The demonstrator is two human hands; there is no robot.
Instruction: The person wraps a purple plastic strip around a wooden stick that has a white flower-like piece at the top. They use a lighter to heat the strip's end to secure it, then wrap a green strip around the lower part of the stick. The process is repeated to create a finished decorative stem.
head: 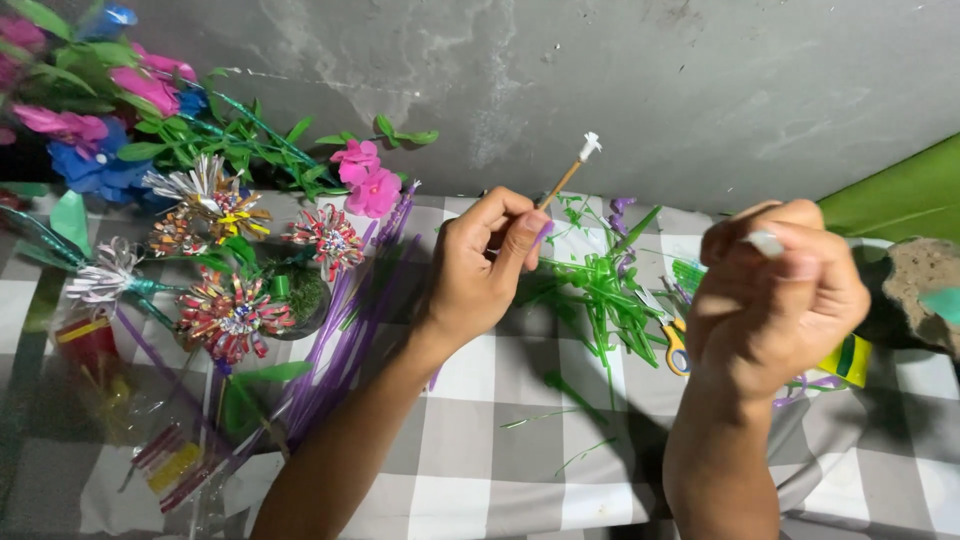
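Left hand (480, 265) pinching thin wooden stick (562, 183) with white tip, right hand (780, 290) fisted around small white piece (766, 243), checked cloth (500, 450)

A clear plastic packet (165, 455) with red and yellow pieces inside lies at the lower left of the checked cloth (500, 450). A yellow-and-green container (848, 360) peeks out just behind the right hand (780, 295).

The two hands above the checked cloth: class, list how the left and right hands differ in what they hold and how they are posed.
The left hand pinches a thin stick with a white tip, pointing up and away; the right hand is a closed fist gripping a small pale piece. The left hand sits nearer the purple strips, the right hand nearer the scissors. Both are raised above the checked cloth.
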